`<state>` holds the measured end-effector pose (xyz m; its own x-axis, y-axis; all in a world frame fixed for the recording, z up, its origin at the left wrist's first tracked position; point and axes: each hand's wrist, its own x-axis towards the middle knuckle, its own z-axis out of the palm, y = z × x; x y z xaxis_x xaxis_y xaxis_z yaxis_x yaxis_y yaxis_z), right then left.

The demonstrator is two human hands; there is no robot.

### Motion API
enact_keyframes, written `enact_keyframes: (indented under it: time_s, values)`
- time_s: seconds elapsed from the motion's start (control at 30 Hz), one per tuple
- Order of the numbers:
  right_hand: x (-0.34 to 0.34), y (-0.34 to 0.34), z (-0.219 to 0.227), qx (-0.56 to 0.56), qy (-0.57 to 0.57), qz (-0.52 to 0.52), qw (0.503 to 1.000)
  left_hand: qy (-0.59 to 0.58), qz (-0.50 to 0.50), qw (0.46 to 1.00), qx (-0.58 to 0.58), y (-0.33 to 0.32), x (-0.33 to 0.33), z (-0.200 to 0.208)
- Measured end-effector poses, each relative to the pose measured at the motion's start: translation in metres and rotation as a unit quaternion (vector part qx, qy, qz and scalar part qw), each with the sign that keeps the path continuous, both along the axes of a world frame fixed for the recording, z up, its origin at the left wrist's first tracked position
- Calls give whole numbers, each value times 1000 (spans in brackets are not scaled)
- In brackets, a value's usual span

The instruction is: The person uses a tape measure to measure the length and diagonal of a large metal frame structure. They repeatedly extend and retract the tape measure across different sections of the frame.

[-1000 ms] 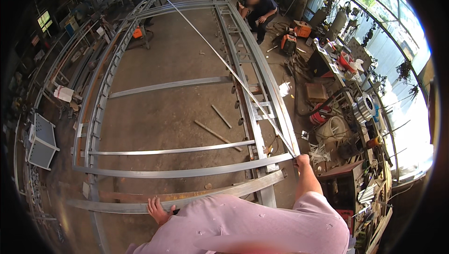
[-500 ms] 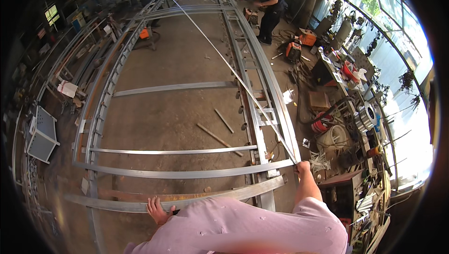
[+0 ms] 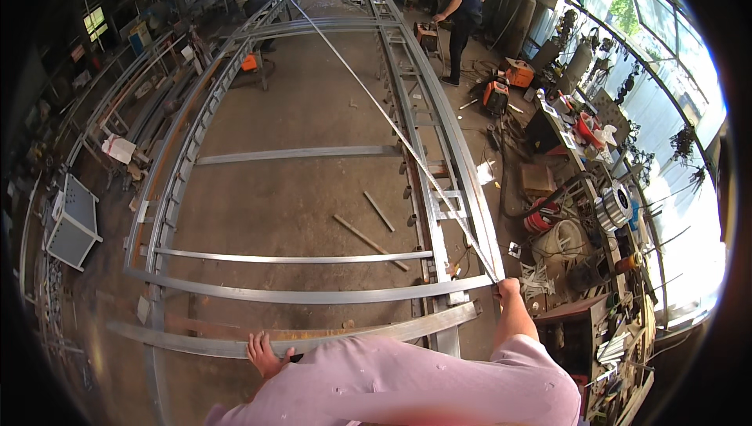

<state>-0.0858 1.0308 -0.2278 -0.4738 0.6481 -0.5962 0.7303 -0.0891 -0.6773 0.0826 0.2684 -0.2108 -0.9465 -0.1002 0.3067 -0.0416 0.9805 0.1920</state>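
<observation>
Head: right hand (image 3: 507, 289) at frame corner (image 3: 495, 268)

Metalworking workshop: long metal frame (image 3: 313, 297), orange machines (image 3: 518, 73), silvery spool (image 3: 612, 208).

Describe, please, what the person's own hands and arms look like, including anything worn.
The left hand and right hand wear no gloves. The pink shirt carries small scattered marks; its right sleeve leaves the forearm uncovered.
</observation>
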Motion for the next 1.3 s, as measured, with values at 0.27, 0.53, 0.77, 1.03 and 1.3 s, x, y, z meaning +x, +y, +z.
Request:
enact_keyframes:
  time_s: [0.27,0.53,0.77,1.03,1.3]
  values:
    - [-8,-11,12,-41,13,4,999,25,25,999,6,2,7,1]
    - [-6,-5,6,-44,5,2,999,10,34,999,17,7,6,7]
    - [-5,-9,11,-6,12,-14,1000,-12,41,998,44,4,8,-1]
    - [-4,-10,15,-17,36,-22,999,5,48,998,33,4,6,-10]
    - [-7,-13,18,-10,16,-32,999,9,49,998,35,3,7,-12]
